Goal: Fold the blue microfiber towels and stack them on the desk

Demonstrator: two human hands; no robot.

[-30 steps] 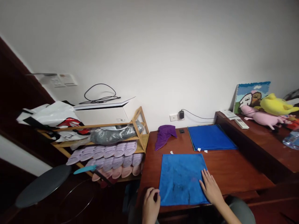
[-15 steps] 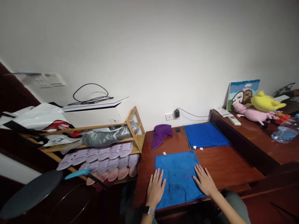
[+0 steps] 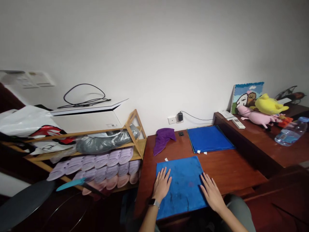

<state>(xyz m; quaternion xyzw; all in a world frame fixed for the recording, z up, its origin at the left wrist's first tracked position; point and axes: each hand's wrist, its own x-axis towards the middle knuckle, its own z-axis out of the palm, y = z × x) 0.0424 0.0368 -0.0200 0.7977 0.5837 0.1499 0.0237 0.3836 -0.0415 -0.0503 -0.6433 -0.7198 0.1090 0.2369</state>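
A square blue cloth (image 3: 180,183) with dark stains and a small purplish spot lies flat near the front edge of the brown wooden desk (image 3: 231,167). My left hand (image 3: 163,184) rests flat on its left side, fingers stretched out; a watch is on that wrist. My right hand (image 3: 212,193) lies at the cloth's right edge with fingers extended, partly over the desk. Behind, a stack of darker blue folded cloths (image 3: 210,139) has small white tags at its front edge. A crumpled purple cloth (image 3: 164,140) lies at the back left of the desk.
Left of the desk stands a wooden rack (image 3: 142,146) with rows of slippers (image 3: 101,161), a white box (image 3: 89,120) and a cable on top. On the raised right surface are plush toys (image 3: 267,104), a remote (image 3: 238,123) and a water bottle (image 3: 292,132). A plugged-in adapter (image 3: 180,116) hangs at the wall.
The view has shifted slightly, moving the scene leftward. My left hand has slid a little up the cloth; my right hand stays at its right edge. The cloth's front looks smoother.
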